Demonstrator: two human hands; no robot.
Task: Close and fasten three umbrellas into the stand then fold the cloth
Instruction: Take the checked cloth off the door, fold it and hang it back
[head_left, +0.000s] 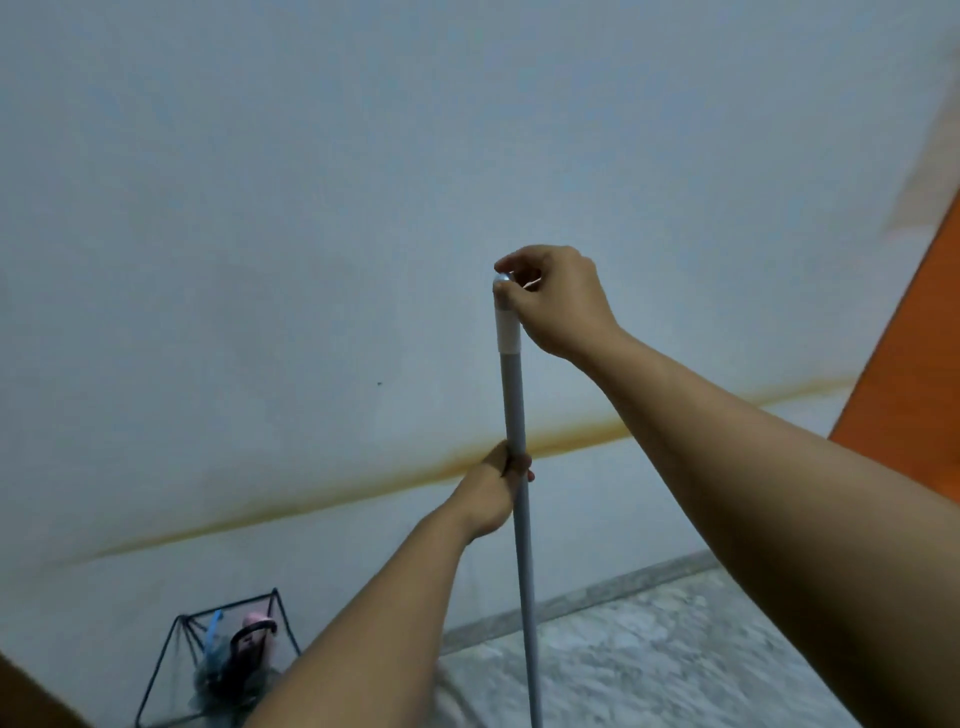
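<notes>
A long grey pole (522, 525), with a white sleeve and a silver tip at its top, stands nearly upright in the middle of the view; its lower end runs out of frame. My left hand (493, 493) grips the pole partway up. My right hand (556, 301) pinches the silver tip at the top. At the lower left a black wire stand (156, 670) holds two umbrellas (244, 649), one with a blue strap and one with a pink handle. No cloth shows.
A pale wall (311, 208) with a yellowish stain line fills most of the view. A grey marbled floor (649, 649) with a skirting strip lies at the bottom right. An orange surface (914, 353) stands at the right edge.
</notes>
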